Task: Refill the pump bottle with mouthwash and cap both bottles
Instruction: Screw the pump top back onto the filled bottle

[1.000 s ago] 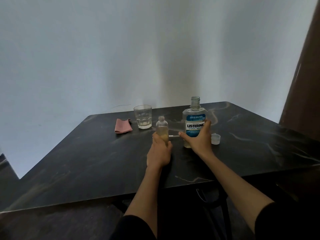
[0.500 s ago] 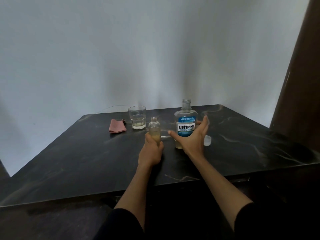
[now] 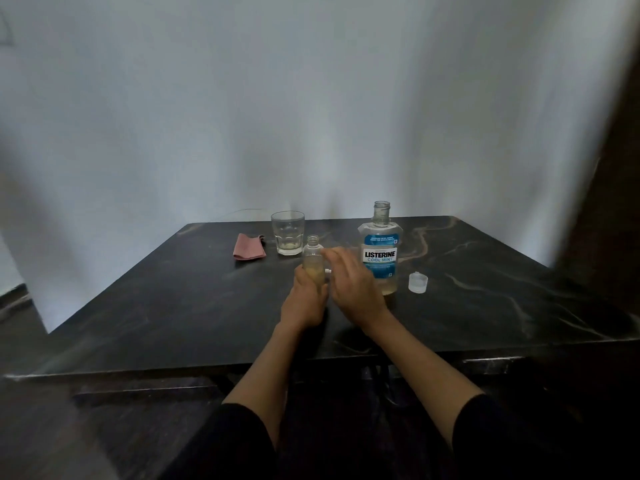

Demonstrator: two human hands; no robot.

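Head view: my left hand (image 3: 304,299) grips small clear pump bottle (image 3: 313,261), uncapped; right hand (image 3: 349,285) loose, holding nothing. Risk: knuckles bump open blue-label mouthwash bottle (image 3: 380,252), spill.

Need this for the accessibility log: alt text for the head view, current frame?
A left hand grips a small open pump bottle on a dark marble table; the blurred right hand hovers beside it. Behind stands an uncapped Listerine bottle, its cap to the right.
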